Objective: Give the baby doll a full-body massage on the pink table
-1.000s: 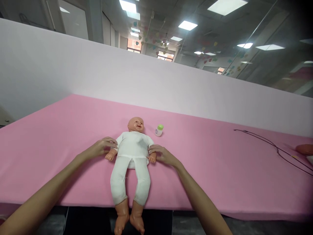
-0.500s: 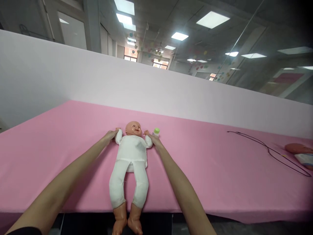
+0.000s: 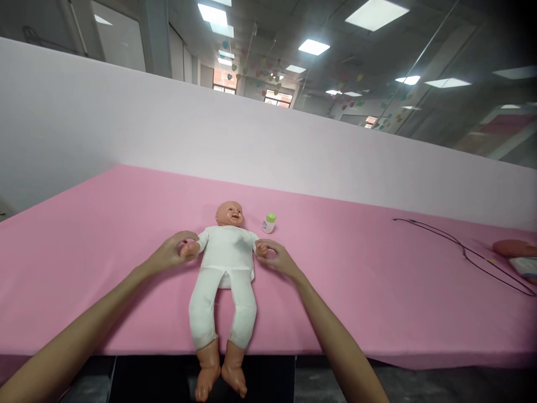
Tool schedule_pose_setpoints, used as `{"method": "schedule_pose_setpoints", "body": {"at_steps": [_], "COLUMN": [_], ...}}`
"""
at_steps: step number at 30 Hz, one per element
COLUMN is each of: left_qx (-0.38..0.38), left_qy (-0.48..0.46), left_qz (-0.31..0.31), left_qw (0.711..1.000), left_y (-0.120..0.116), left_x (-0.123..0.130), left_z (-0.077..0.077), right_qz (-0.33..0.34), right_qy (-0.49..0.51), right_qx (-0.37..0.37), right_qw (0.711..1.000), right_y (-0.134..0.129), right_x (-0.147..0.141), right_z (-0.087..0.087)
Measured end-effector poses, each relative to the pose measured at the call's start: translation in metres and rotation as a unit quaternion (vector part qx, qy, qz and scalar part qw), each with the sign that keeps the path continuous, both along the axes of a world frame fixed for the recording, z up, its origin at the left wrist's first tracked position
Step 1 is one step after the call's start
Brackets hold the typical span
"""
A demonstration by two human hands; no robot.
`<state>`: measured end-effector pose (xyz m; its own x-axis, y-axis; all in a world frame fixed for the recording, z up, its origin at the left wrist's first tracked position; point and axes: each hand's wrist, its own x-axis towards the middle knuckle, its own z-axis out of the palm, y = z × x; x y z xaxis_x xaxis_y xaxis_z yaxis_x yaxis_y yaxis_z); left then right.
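Observation:
A baby doll (image 3: pixel 226 252) in a white cloth suit lies on its back on a pink-covered table (image 3: pixel 100 235), with its vinyl feet hanging over the front edge. My left hand (image 3: pixel 171 252) is curled around the doll's vinyl hand (image 3: pixel 188 251) at the side of its chest. On the other side, my right hand (image 3: pixel 277 258) grips the doll's other vinyl hand (image 3: pixel 261 251). Just beyond that shoulder stands a small white bottle with a green cap (image 3: pixel 269 223), touched by neither hand.
A thin dark cord (image 3: pixel 464 252) lies on the pink cover at the right. Beyond it are an orange-pink object (image 3: pixel 514 248) and a white box (image 3: pixel 524 266). A pale wall (image 3: pixel 210 134) runs along the table's far side.
The doll's arms, raised beside its head half a second ago, have come back down to its sides. Both my hands moved toward me with them, still holding the doll's hands.

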<state>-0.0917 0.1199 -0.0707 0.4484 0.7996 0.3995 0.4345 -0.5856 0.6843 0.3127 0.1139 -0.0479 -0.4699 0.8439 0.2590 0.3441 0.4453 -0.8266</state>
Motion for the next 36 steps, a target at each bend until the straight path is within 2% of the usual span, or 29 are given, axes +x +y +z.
{"method": "schedule_pose_setpoints", "body": {"at_steps": [2, 3, 5, 7, 9, 12, 15, 17, 19, 20, 22, 23, 24, 25, 26, 27, 29, 30, 32, 36], "left_qx": [-0.059, -0.087, -0.130, -0.170, -0.189, -0.155, -0.107, -0.068, 0.001, 0.039, 0.067, 0.037, -0.024, -0.109, -0.205, -0.295, -0.423, -0.457, -0.488, -0.500], "left_qy": [-0.111, -0.175, -0.280, -0.299, -0.228, -0.023, 0.154, 0.171, 0.100, 0.044, -0.093, -0.161, -0.228, -0.301, -0.373, -0.433, -0.490, -0.500, -0.497, -0.491], "left_qz": [0.087, 0.142, 0.256, 0.345, 0.387, 0.404, 0.431, 0.451, 0.434, 0.400, 0.275, 0.186, 0.096, 0.023, -0.030, -0.056, -0.025, 0.001, 0.042, 0.044], "left_qw": [0.988, 0.970, 0.916, 0.873, 0.873, 0.901, 0.883, 0.874, 0.895, 0.915, 0.955, 0.969, 0.969, 0.947, 0.904, 0.850, 0.761, 0.736, 0.716, 0.712], "left_y": [0.007, 0.011, 0.018, 0.022, 0.023, 0.021, 0.021, 0.022, 0.022, 0.021, 0.021, 0.022, 0.024, 0.028, 0.032, 0.039, 0.054, 0.062, 0.078, 0.095], "left_x": [0.000, -0.002, -0.008, -0.016, -0.024, -0.033, -0.032, -0.022, 0.001, 0.018, 0.064, 0.091, 0.119, 0.147, 0.174, 0.199, 0.239, 0.253, 0.273, 0.285], "left_z": [-0.003, -0.004, -0.006, -0.009, -0.011, -0.015, -0.013, -0.006, 0.008, 0.018, 0.040, 0.051, 0.062, 0.070, 0.077, 0.081, 0.084, 0.083, 0.077, 0.060], "right_qz": [-0.103, -0.163, -0.272, -0.339, -0.366, -0.378, -0.398, -0.418, -0.443, -0.451, -0.443, -0.427, -0.405, -0.381, -0.358, -0.336, -0.297, -0.282, -0.262, -0.241], "right_qy": [0.074, 0.115, 0.177, 0.187, 0.157, 0.117, 0.017, -0.081, -0.145, -0.158, -0.156, -0.147, -0.138, -0.132, -0.133, -0.140, -0.172, -0.192, -0.226, -0.245], "right_qx": [-0.034, -0.051, -0.086, -0.120, -0.145, -0.160, -0.141, -0.104, -0.052, -0.026, 0.020, 0.041, 0.063, 0.089, 0.118, 0.148, 0.196, 0.208, 0.207, 0.189], "right_qw": [0.991, 0.979, 0.942, 0.914, 0.906, 0.904, 0.906, 0.899, 0.883, 0.878, 0.883, 0.891, 0.902, 0.911, 0.917, 0.920, 0.919, 0.917, 0.915, 0.920], "right_y": [0.012, 0.018, 0.031, 0.039, 0.041, 0.035, 0.029, 0.030, 0.034, 0.038, 0.047, 0.053, 0.059, 0.065, 0.071, 0.077, 0.087, 0.091, 0.097, 0.103], "right_x": [0.006, 0.012, 0.026, 0.041, 0.053, 0.066, 0.073, 0.074, 0.071, 0.068, 0.058, 0.051, 0.044, 0.037, 0.031, 0.025, 0.018, 0.016, 0.016, 0.024], "right_z": [-0.004, -0.006, -0.011, -0.017, -0.023, -0.031, -0.031, -0.028, -0.021, -0.016, -0.007, -0.003, 0.000, 0.003, 0.004, 0.005, 0.001, -0.002, -0.011, -0.024]}}
